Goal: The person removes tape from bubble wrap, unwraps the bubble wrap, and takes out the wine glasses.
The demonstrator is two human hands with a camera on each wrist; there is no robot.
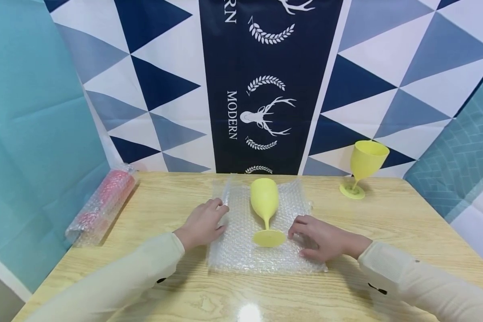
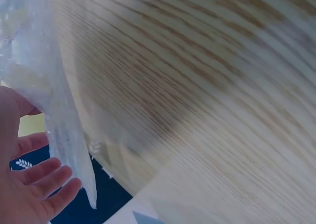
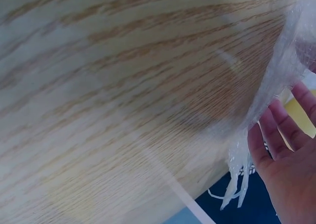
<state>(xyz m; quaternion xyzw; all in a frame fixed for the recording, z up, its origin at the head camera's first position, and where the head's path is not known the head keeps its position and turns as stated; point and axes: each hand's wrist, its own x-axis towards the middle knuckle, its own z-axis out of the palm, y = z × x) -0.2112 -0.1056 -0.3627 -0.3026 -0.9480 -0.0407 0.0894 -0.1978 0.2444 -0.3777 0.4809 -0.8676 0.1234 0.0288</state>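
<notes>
A yellow plastic goblet (image 1: 264, 197) lies on its side on a sheet of bubble wrap (image 1: 235, 250), its round foot towards me. At the sheet's left edge is my left hand (image 1: 203, 223). The left wrist view shows its fingers (image 2: 57, 194) spread and loosely bent beside the bubble wrap (image 2: 64, 115), the thumb touching it. My right hand (image 1: 324, 237) is at the right edge, close to the goblet's foot. In the right wrist view, its fairly straight fingers (image 3: 284, 130) touch the bubble wrap (image 3: 276, 80); part of the hand is behind the film.
A second yellow goblet (image 1: 366, 163) stands upright at the back right of the wooden table (image 1: 169, 295). At the left edge lies a red item rolled in bubble wrap (image 1: 106, 201). A patterned cloth (image 1: 173, 98) hangs behind the table.
</notes>
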